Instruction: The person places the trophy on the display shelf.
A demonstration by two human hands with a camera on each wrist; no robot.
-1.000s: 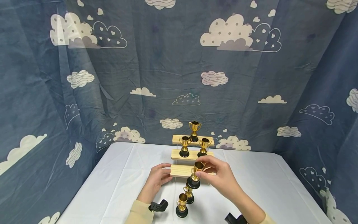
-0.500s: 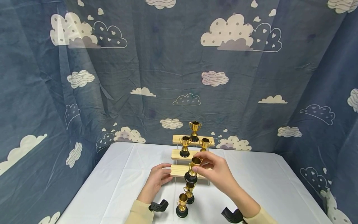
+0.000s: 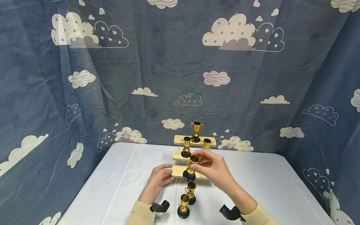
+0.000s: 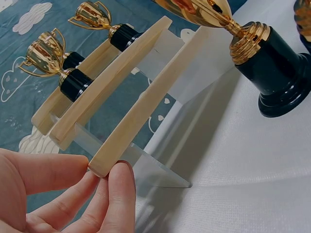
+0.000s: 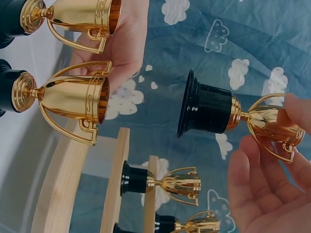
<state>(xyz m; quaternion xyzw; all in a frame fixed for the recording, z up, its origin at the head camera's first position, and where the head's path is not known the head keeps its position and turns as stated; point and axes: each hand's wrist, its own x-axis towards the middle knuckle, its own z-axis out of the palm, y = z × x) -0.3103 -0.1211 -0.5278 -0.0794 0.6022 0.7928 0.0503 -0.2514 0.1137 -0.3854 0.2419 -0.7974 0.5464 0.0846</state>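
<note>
My right hand pinches a small gold trophy cup by its bowl and handle. Its black base hangs over the front of the lowest wooden step of a three-tier display stand. In the right wrist view this trophy stays apart from the stand. My left hand grips the left end of that lowest step between thumb and fingers. One trophy stands on the top step. The middle step bears a left trophy and a right trophy, its base hidden behind my right hand.
Two more trophies stand upright on the white-covered table in front of the stand: a nearer one and one slightly behind it. A blue cloud-patterned cloth encloses the back and sides.
My right hand has carried the trophy leftward and slightly away from me, from the stand's front toward its lowest step. My left hand keeps its place on the step's end.
</note>
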